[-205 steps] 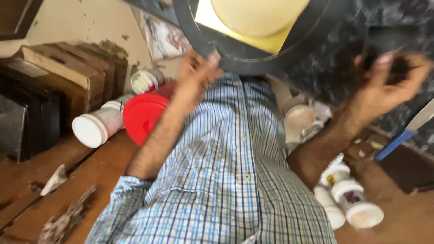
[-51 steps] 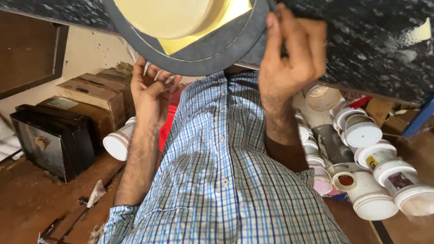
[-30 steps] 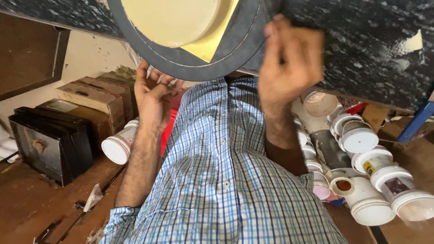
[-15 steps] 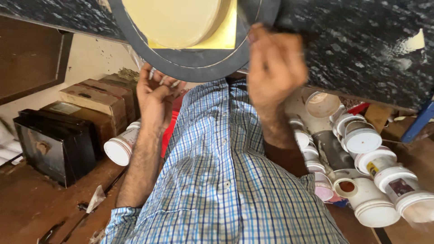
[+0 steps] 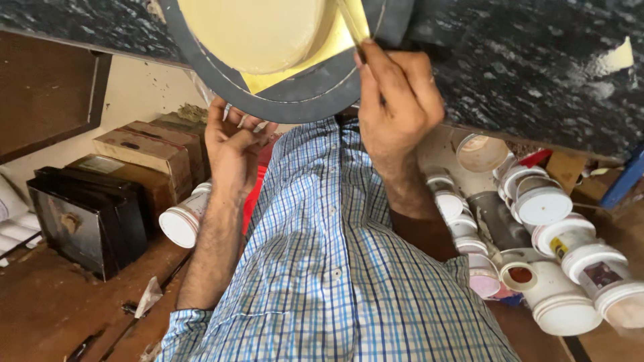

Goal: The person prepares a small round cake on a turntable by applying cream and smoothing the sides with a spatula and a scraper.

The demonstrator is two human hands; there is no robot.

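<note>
Pinching at the top centre of the frame, the right hand has its fingertips closed together on the edge of a thin yellow sheet where it meets the dark grey ring, which circles a pale cream disc lying on the black speckled slab that fills the upper right of the frame. The left hand sits just below the ring's lower left rim, fingers curled loosely and partly spread, touching or nearly touching the underside of the rim; whether it truly grips anything cannot be told. Both forearms rise from a blue and white checked shirt that fills the lower centre. To the left of the left forearm a white jar lies on its side, with a strip of red plastic showing between the arm and the shirt. Farther left stand a black box and brown cardboard boxes on a reddish-brown wooden surface. At the right of the frame a cluster of white tubs lies crowded together, several on their sides.
</note>
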